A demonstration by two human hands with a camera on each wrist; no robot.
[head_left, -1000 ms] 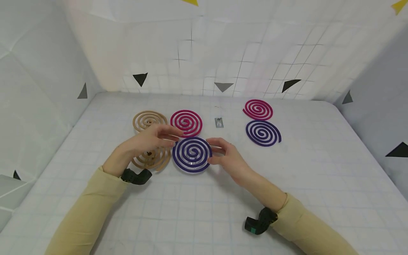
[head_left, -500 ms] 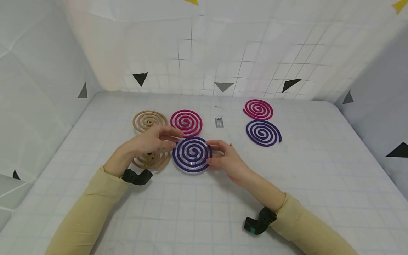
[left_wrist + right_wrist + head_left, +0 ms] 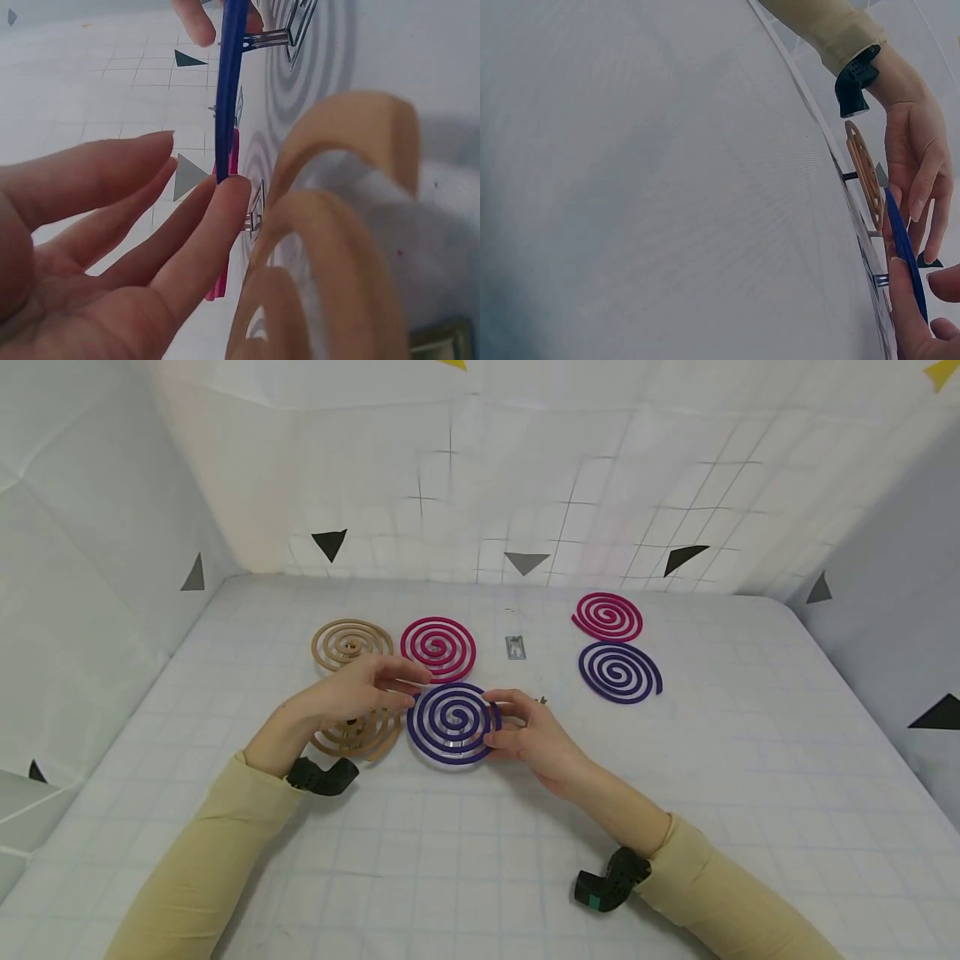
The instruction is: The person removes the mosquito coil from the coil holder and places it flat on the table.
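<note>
In the head view a dark blue mosquito coil (image 3: 455, 724) sits raised at the middle. The left wrist view shows a wire stand (image 3: 271, 39) beneath it. My left hand (image 3: 352, 693) holds the coil's left edge between fingertips (image 3: 234, 191); its upper fingers are extended apart from the coil. My right hand (image 3: 536, 739) pinches the right edge, thumb above and a finger below. Two tan coils (image 3: 356, 635) (image 3: 378, 747) are partly hidden by my left hand and forearm. A pink coil (image 3: 438, 649) lies just behind the blue one.
Farther right lie another pink coil (image 3: 607, 617) and another dark blue coil (image 3: 619, 672). A small metal stand (image 3: 515, 647) is flat behind my right hand. A tiny brown bit (image 3: 543, 700) shows beside that hand. White walls (image 3: 450, 468) enclose the table's back and sides.
My right fingers have closed in over the blue coil's right edge, and the coil has shifted very slightly right. My left hand stays nearly still.
</note>
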